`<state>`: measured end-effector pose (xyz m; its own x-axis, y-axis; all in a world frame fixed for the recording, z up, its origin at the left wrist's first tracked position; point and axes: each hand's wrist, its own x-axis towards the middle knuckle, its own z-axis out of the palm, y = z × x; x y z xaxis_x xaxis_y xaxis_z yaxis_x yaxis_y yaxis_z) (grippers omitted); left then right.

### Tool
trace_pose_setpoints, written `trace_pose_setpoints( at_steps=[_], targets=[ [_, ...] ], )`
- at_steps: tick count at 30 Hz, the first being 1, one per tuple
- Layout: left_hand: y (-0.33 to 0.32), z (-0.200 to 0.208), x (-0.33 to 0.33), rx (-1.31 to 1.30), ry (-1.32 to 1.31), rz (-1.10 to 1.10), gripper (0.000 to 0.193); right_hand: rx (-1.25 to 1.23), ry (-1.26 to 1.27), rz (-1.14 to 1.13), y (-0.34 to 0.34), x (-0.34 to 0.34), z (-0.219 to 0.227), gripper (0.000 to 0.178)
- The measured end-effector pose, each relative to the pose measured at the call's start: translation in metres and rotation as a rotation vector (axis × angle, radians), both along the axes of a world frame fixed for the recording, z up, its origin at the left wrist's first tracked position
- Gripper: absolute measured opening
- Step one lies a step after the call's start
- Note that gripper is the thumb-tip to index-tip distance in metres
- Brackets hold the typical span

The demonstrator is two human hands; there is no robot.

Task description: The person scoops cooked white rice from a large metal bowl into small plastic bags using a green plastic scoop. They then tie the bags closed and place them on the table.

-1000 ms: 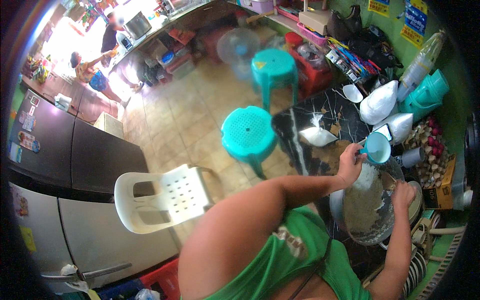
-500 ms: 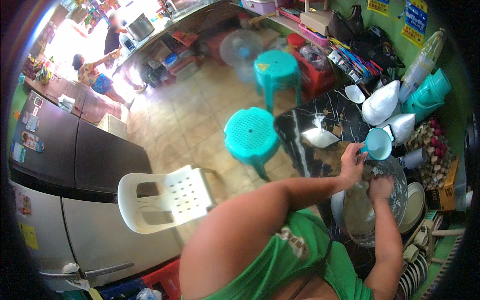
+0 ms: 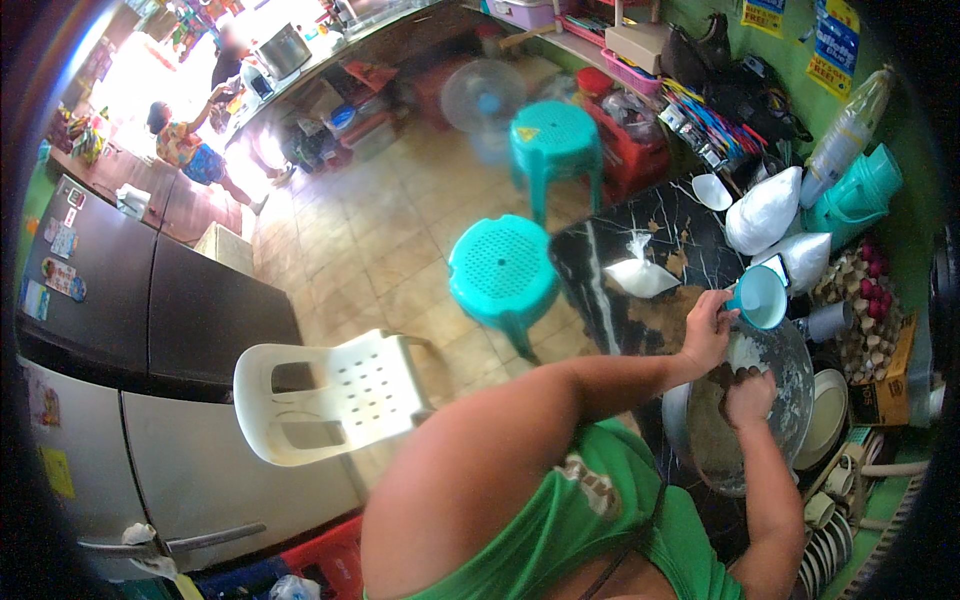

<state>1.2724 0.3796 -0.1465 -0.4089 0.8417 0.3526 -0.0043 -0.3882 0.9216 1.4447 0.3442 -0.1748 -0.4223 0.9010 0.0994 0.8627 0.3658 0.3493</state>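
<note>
My left hand grips a teal cup with a pale inside, holding it tilted over the far rim of a large round metal basin. Down in the basin is my right hand, its fingers curled into a pale wet mixture. What those fingers hold, if anything, is hidden. White smears of the mixture cling to the basin's wall. The basin stands on a black marbled table, near a knotted plastic bag of white powder.
Past the basin are full white bags, teal buckets, a grey cup and egg trays. Plates flank it on the right. Teal stools and a white chair stand left. Two people are at the far counter.
My right hand has shifted left and nearer to me within the basin, its fingers more curled. My left hand and the cup have moved slightly right and nearer.
</note>
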Motion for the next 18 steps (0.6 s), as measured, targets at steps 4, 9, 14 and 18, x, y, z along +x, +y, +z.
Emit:
trace_pose_setpoints(
  at_steps=[4,9,14,18],
  targets=[
    [0.001,0.0,0.001,0.025,-0.023,-0.008,0.032,-0.01,-0.017,0.08,-0.015,0.002,-0.001,0.008],
    [0.002,-0.005,0.001,0.028,-0.03,-0.008,0.03,-0.032,0.014,0.32,-0.048,-0.015,0.05,0.005],
    [0.006,-0.012,0.006,0.054,-0.069,-0.016,0.023,-0.181,0.019,0.296,-0.07,-0.014,0.078,0.007],
    [0.001,-0.002,0.0,-0.013,-0.002,-0.054,0.026,-0.219,0.033,0.291,-0.073,-0.005,0.101,0.015]
  ],
)
